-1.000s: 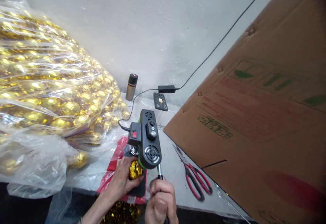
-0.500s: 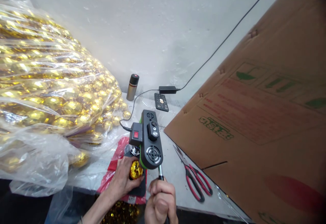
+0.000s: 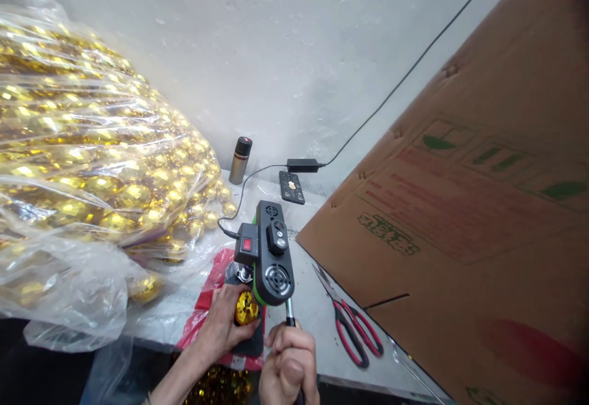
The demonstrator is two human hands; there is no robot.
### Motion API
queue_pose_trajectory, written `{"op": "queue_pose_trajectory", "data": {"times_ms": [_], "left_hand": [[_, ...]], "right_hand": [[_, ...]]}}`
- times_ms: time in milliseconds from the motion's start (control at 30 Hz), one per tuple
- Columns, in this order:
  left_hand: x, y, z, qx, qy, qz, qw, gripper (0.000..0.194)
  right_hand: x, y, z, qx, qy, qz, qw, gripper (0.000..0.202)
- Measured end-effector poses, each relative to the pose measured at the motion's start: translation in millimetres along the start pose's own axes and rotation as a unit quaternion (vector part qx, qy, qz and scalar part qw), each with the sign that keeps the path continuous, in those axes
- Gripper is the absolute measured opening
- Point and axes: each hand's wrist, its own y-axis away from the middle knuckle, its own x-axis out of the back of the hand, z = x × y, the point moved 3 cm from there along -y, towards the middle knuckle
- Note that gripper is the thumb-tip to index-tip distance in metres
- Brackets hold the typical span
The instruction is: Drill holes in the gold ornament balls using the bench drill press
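Observation:
A small black machine (image 3: pixel 273 251) with green edges, round vents and a red switch stands near the table's front edge. My left hand (image 3: pixel 225 319) grips a shiny gold faceted ball (image 3: pixel 246 308) beside the machine's near end, over its dark base. My right hand (image 3: pixel 289 356) is closed round the black grip of a metal-shafted handle (image 3: pixel 289 312) at the machine's front right. The side of the ball facing the machine is partly hidden. Red plastic (image 3: pixel 200 313) lies under the base.
At left bulges a clear bag of gold balls (image 3: pixel 92 165). Red-and-black scissors (image 3: pixel 352 325) lie before a large cardboard box (image 3: pixel 442 208). Behind are a metallic flask (image 3: pixel 240 161), a phone (image 3: pixel 291 188) and a power adapter (image 3: pixel 304 165) with its cord. Gold tinsel (image 3: pixel 218 385) shows below the table edge.
The view has shifted very slightly. Both hands keep their holds, and the ball, handle and machine show no clear movement.

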Motion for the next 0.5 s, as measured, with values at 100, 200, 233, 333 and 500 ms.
{"op": "queue_pose_trajectory", "data": {"times_ms": [100, 200, 233, 333, 500], "left_hand": [[-0.8, 0, 0, 0.013, 0.005, 0.000, 1.000, 0.038], [-1.5, 0, -1, 0.024, 0.017, 0.002, 1.000, 0.040], [-1.5, 1, -1, 0.025, 0.022, 0.001, 0.999, 0.041], [-0.5, 2, 0, 0.032, 0.038, -0.005, 0.999, 0.041], [1.0, -2, 0, 0.045, 0.048, -0.013, 0.998, 0.042]], "right_hand": [[0, 2, 3, 0.032, 0.012, -0.002, 0.999, 0.041], [2, 8, 12, 0.085, 0.040, -0.018, 0.995, 0.040], [4, 11, 17, 0.095, 0.043, -0.015, 0.994, 0.039], [9, 17, 31, 0.115, 0.057, -0.025, 0.991, 0.037], [15, 6, 25, 0.155, 0.078, -0.104, 0.979, 0.033]]}}
